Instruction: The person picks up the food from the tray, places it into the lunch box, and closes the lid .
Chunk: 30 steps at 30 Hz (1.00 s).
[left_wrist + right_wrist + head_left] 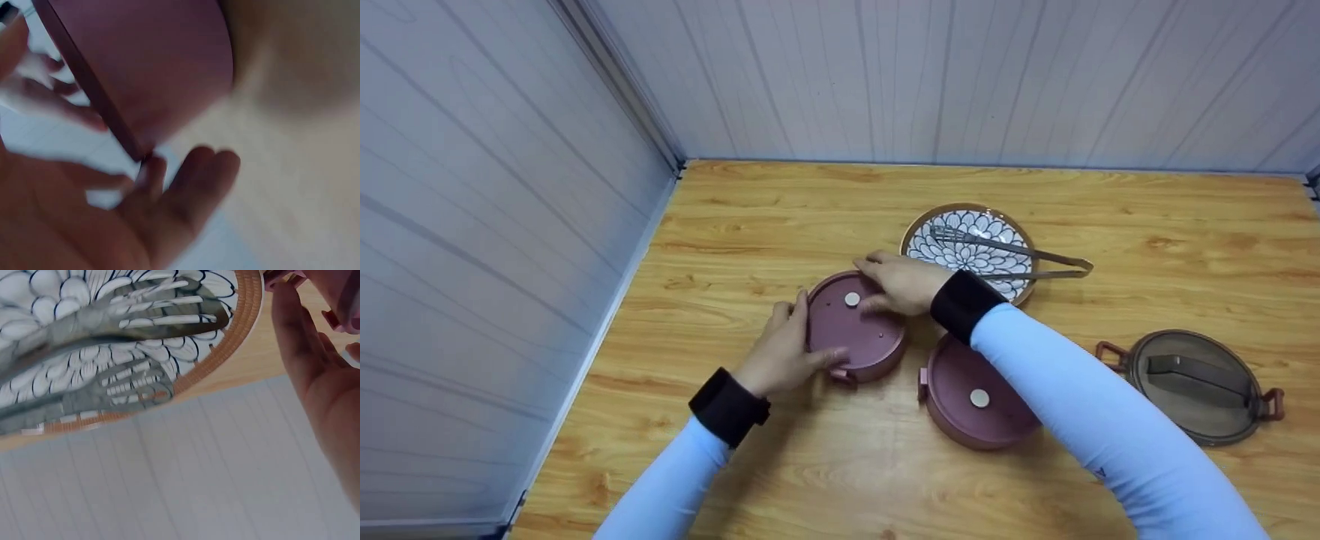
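A round dusty-pink lunch box with a flat lid and a pale round valve sits between both hands. My left hand holds its left side, with the fingers along the rim and the thumb by the front clip. In the left wrist view, fingertips meet the rim of the lunch box. Across the back right of the rim my right hand grips it, thumb over the lid. Fingers of that hand reach a pink clip in the right wrist view.
A second, larger pink lunch box stands to the right, partly under the right forearm. Behind it, metal tongs lie across a flower-patterned plate. Farther right is a dark translucent lid with a handle and side clips. Panels wall the table.
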Tool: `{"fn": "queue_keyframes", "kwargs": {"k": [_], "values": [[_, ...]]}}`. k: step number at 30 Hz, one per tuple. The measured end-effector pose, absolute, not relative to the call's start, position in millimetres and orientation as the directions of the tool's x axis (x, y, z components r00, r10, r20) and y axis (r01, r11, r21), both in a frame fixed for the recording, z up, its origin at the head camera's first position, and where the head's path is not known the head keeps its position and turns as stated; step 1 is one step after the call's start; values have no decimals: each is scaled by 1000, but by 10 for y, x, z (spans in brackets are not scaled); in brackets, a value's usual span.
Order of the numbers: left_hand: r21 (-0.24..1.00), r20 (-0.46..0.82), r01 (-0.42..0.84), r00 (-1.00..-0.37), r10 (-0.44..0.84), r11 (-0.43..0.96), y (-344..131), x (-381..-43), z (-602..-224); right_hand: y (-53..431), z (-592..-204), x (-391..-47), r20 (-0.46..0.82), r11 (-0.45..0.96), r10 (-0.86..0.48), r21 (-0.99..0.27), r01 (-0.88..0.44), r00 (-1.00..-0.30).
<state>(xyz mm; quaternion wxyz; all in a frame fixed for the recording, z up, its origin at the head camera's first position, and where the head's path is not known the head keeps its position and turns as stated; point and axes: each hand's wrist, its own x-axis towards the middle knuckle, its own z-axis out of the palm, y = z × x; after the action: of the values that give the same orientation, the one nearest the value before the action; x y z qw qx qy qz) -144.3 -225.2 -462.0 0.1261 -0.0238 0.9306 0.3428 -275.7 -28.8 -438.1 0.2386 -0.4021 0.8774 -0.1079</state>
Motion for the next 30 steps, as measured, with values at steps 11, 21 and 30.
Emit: {"fn": "queue_keyframes", "kwargs": {"k": [11,21,30], "values": [[923,-256,-197,-955,146,330,-2222,-1226,-4827,-461,-4527,-2933,-287,628,-776,-432,-648,-561],[914,-402,-404,-913,70,-30,-2064,-1198,-4848,-497,-4506,-2960,-262,628,-771,-468,-622,-580],[902,-417,-408,-908,-45,-140,-2058,-1184,-4790,-483,-4434,-2943,-239,658,-745,-417,-627,-623]]}}
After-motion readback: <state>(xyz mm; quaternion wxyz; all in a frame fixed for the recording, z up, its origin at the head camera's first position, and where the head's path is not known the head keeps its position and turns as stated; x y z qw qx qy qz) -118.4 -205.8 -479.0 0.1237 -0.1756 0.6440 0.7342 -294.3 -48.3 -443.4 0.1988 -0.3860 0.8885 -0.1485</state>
